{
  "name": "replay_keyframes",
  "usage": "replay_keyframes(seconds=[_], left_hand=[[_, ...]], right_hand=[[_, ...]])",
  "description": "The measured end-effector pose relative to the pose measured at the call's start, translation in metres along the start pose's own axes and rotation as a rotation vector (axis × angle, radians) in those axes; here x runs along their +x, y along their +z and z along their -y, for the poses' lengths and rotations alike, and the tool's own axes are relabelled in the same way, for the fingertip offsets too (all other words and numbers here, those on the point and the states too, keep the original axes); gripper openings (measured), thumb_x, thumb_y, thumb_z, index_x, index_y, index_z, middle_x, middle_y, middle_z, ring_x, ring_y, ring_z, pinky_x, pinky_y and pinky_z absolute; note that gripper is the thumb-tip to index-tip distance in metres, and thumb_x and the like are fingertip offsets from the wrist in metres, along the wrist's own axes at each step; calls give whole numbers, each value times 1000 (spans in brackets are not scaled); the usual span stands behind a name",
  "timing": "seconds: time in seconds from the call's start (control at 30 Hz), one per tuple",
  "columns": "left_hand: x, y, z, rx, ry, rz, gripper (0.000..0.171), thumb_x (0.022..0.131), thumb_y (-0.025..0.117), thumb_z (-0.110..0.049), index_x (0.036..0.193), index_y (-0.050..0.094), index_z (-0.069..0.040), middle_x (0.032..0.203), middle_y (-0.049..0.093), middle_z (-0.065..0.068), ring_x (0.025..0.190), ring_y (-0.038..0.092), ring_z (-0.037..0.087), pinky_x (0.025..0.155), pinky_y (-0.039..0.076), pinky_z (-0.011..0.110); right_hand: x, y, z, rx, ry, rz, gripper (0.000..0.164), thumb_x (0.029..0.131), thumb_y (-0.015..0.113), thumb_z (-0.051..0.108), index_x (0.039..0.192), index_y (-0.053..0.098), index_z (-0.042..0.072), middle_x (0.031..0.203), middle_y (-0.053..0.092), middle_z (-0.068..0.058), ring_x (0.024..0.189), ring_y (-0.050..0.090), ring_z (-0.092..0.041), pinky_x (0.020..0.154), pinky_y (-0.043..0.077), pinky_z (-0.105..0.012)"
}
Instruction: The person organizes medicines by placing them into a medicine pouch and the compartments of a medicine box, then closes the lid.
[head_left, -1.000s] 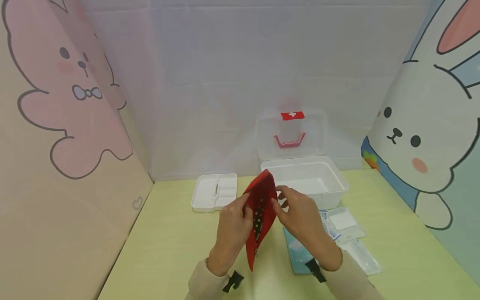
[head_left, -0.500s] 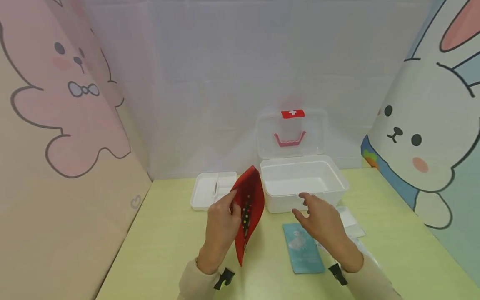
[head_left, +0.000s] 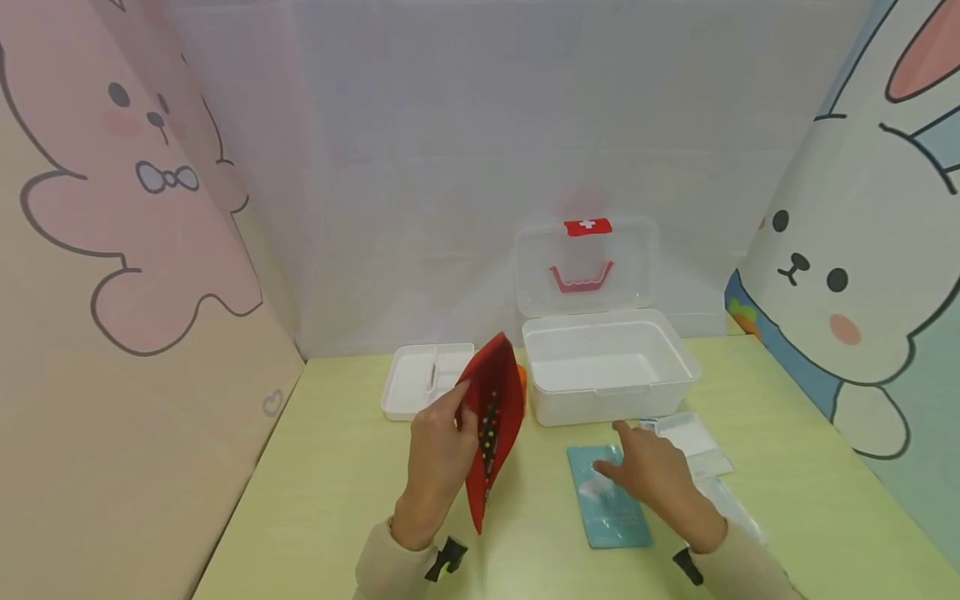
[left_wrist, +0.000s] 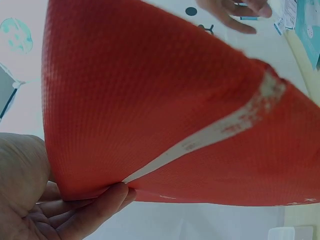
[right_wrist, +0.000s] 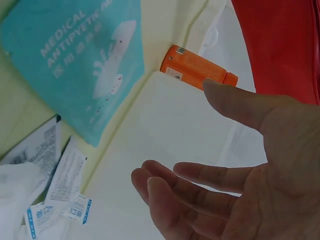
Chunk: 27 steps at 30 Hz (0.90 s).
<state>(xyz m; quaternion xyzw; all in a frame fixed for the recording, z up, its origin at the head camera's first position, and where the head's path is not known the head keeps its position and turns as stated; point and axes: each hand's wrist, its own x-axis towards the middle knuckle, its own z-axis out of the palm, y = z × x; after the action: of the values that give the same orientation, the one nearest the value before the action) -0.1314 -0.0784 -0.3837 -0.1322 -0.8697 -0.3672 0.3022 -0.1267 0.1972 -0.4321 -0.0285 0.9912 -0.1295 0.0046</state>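
Head view, left hand (head_left: 441, 446) pinching one red pouch (head_left: 506, 417), right hand (head_left: 660, 473) relaxed near one teal packet (head_left: 609, 510), one white box (head_left: 600, 405)

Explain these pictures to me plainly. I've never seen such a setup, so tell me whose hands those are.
There is no machine, just a person's bare left hand and right hand. The wide view comes from a camera worn on the head; the two close-ups come from cameras on each wrist. The left hand holds a red pouch, gaping open. The right hand holds nothing, close to a teal packet. That packet lies on the table, along with some pale packets, a white tray and a white box with its lid open. An orange bottle shows partly behind the pouch.
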Motion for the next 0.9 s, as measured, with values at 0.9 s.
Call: replay_keyframes(seconds=[0.9], left_hand=[[-4,3,5,10,-18,13,32,88,60,3,118,69,-3,102,75,13,83,72,22,70,61,34]], right_hand=[[7,37,-17,2,88,135,60,66,87,44,93,60,-2,74,57,-9,65,53,-24,54,46,-41]])
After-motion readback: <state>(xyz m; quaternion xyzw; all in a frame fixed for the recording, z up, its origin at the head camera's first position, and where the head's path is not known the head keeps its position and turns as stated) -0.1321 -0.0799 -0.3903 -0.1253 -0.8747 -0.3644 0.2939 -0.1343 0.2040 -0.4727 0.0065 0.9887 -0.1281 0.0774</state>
